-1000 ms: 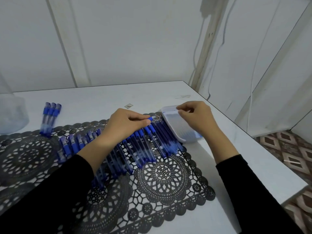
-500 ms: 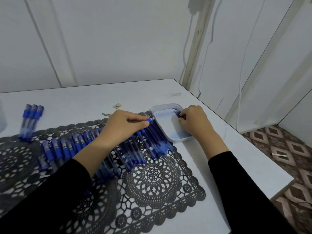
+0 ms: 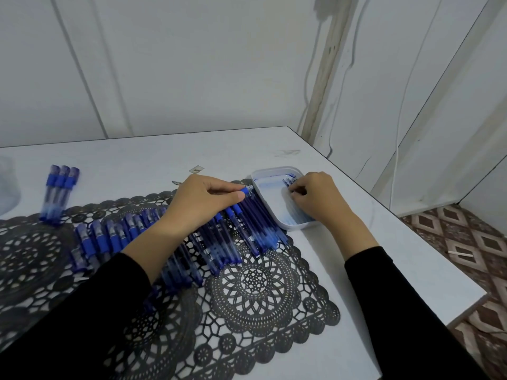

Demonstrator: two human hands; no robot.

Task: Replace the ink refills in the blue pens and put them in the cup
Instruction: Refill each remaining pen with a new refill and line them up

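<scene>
Blue pens [image 3: 247,231]: a long row lies side by side across the far half of the black lace mat [image 3: 260,286], caps pointing away from the person and barrels touching. Judged: laid out so each can be taken in turn from the row's right end. Three more pens [image 3: 59,193] lie together just off the mat's far left edge, apart from the row. They are likely a separate batch, but I cannot tell which.

A white tray [image 3: 274,170] sits on the worktop [image 3: 397,270] against the mat's far right corner, touching the last pens. Thin blue refills [image 3: 288,182] lie in its far end. This placement keeps the refills beside the working end of the row.

Left hand [image 3: 203,204]: palm down over the row near the mat's far edge, black-sleeved forearm crossing the mat. Thumb and forefinger are closed on the cap end of the end pen [image 3: 248,190], the one nearest the tray. Probably steadying or lifting it for opening.

Right hand [image 3: 318,200]: knuckles up over the tray, fingers curled down onto the refills. Fingertips are hidden, so I cannot tell whether one is pinched.

Cup: a translucent container [image 3: 6,187] is cut off by the frame beyond the mat's far left, and is possibly the cup. Contents not legible.
</scene>
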